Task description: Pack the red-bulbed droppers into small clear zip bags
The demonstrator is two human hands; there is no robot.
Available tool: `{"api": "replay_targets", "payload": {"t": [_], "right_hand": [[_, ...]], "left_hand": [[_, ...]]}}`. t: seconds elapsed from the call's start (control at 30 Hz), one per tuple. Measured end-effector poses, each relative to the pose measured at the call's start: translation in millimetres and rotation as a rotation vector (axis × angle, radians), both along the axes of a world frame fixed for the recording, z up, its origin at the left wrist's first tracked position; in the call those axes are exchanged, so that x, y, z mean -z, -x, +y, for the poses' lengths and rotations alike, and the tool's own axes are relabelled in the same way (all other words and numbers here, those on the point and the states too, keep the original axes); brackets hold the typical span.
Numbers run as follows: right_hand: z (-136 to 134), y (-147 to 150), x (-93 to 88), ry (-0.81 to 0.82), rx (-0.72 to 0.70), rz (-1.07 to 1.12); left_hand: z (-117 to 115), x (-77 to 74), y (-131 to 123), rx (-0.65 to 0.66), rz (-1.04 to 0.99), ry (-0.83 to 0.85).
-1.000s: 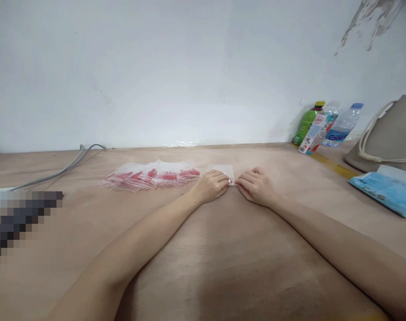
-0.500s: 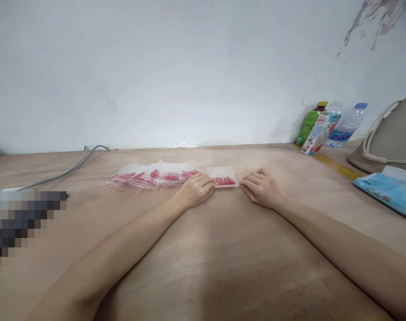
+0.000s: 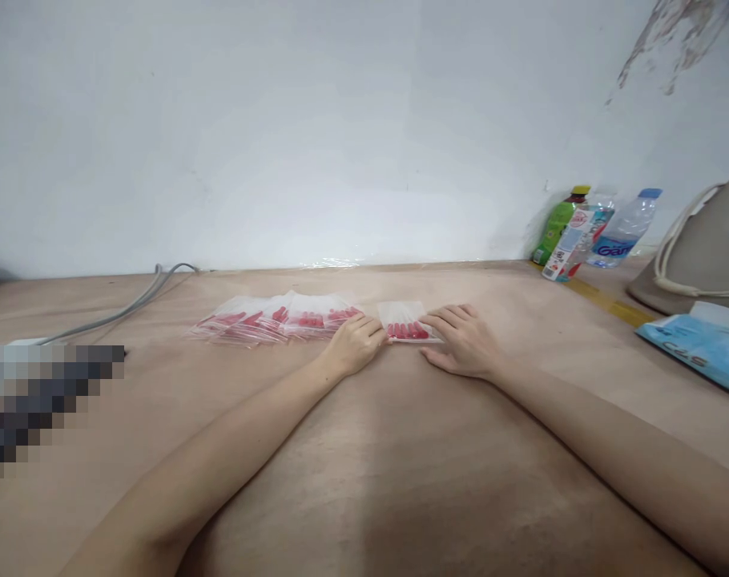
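A small clear plastic bag (image 3: 401, 312) with several red capsule-like pieces in a row lies on the wooden table in front of me. My left hand (image 3: 360, 343) has its fingers pinched together on the bag's lower left corner. At the bag's right side is my right hand (image 3: 464, 340), its thumb and fingers apart, the fingertips over the bag's right edge. Whether those fingertips press on the plastic I cannot tell. Left of my left hand, similar bags (image 3: 268, 319) with red contents lie in an overlapping row.
Bottles (image 3: 560, 228) and a carton (image 3: 567, 244) stand by the wall at the right. Nearer are a grey-beige bag (image 3: 694, 248) with a cord and a blue soft pack (image 3: 694, 344). A grey cable (image 3: 118, 312) and a pixelated dark object (image 3: 46, 401) are at the left.
My right hand has loosened from the bag's right corner, its thumb and fingers spreading apart. More of the red pieces shows. My left hand stays at the left corner.
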State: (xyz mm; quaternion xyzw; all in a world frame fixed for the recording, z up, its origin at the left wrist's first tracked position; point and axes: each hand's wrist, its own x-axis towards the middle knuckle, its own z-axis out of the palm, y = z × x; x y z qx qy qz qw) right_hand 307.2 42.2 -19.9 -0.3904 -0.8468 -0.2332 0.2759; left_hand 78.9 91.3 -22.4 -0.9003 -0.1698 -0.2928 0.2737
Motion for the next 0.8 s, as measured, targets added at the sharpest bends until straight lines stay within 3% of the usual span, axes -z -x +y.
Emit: {"api": "replay_targets", "payload": {"t": [0.17,0.33,0.5,0.63,0.7,0.8], "right_hand": [[8.9,16.2,8.8,0.204,-0.062,0.007],[18.9,-29.1,20.0,0.241,0.025,0.078],[14.7,-76.3,27.4,0.177,0.223,0.142],[6.3,-76.9,23.7,0.119,0.388,0.091],[1.8,-67.6,18.6,0.051,0.397,0.082],[-3.0,-46.0,11.2,-0.038,0.265,0.068]], "left_hand": [[-10.5,-10.2,3.9,-0.062,-0.028,0.053],[-7.5,-18.9,27.6,-0.295,-0.132,0.084],[11.9,-10.5,46.5,-0.276,-0.12,0.101],[15.1,-4.6,45.2,-0.237,-0.108,0.134],[11.7,-3.4,38.0,-0.22,-0.1,0.164],[4.7,-1.5,20.3,-0.183,-0.085,0.225]]}}
